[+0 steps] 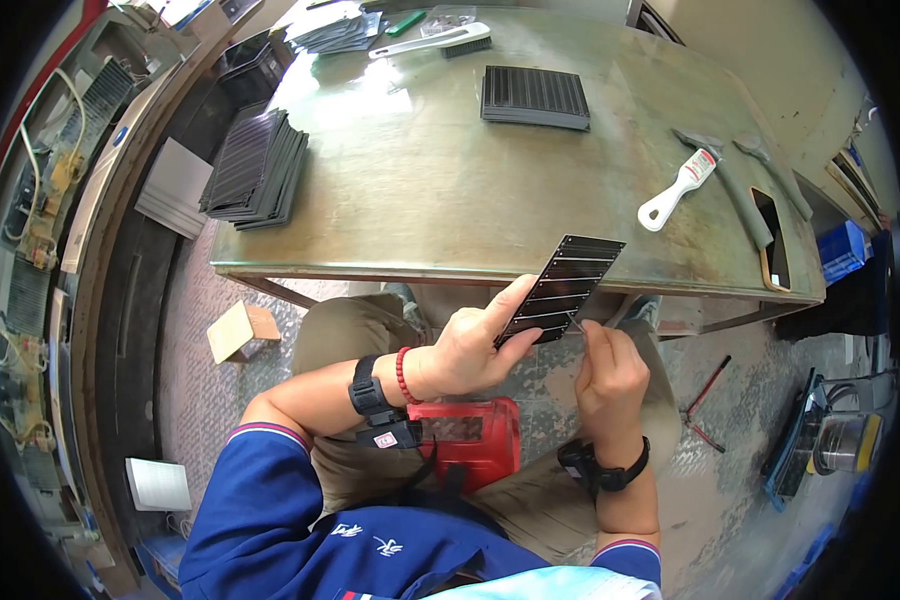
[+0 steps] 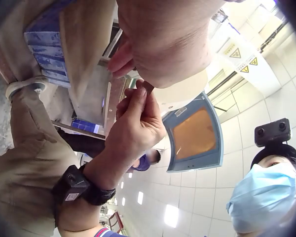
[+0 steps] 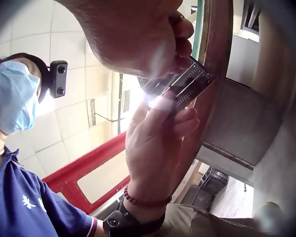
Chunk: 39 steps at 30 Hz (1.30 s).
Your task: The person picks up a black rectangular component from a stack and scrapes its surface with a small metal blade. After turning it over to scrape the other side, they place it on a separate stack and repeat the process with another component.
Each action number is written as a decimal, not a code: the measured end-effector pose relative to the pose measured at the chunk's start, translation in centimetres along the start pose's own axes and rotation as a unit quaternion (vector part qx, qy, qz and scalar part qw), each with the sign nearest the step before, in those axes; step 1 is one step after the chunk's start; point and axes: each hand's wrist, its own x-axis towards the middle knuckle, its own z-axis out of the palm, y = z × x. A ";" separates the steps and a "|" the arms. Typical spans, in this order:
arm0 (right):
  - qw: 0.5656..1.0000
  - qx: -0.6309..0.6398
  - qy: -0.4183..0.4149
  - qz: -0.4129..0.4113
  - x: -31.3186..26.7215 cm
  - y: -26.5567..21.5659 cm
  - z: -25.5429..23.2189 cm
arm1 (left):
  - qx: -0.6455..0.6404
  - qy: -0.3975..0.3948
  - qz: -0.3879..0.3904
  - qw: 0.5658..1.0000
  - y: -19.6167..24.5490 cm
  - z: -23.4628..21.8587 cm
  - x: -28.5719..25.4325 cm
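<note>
My left hand [image 1: 465, 350] grips a thin black circuit board [image 1: 573, 272] by its left and lower edge, with the thumb across its face. Pale stripes run across the board, which is tilted in front of the table's near edge. Rows of small dots show on the board [image 3: 200, 85] in the right wrist view. At the board's lower right edge, my right hand [image 1: 613, 382] pinches a small thin piece between thumb and forefinger. That small dark piece [image 2: 148, 87] pokes out at the fingertips in the left wrist view; I cannot tell its kind.
Stacks of similar black boards stand on the table at the back [image 1: 537, 97] and left [image 1: 252, 170]. A white-handled brush [image 1: 430, 42] lies far back. To the right are a white paddle-shaped tool [image 1: 678, 190] and a phone [image 1: 773, 240]. Below is a red stool [image 1: 500, 435].
</note>
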 end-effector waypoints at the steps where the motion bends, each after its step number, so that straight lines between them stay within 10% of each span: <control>1: 1.000 -0.007 -0.004 0.010 0.0 0.2 -0.1 | -0.003 -0.001 -0.002 1.000 0.0 -0.1 0.0; 9: 0.998 -0.055 -0.005 0.033 0.0 0.4 -0.3 | -0.005 0.002 -0.016 1.000 0.1 -0.1 0.1; 16: 0.973 0.180 0.061 0.133 -0.1 1.8 -1.1 | -0.323 -0.026 -0.233 0.917 1.9 -2.0 2.0; 25: 0.791 0.517 0.023 0.326 -0.2 1.2 0.3 | -0.496 -0.070 -0.251 0.828 0.4 -1.9 1.9; 39: 0.766 0.534 0.027 0.356 -0.3 2.5 0.5 | -0.377 -0.130 -0.310 0.863 0.9 -2.3 2.0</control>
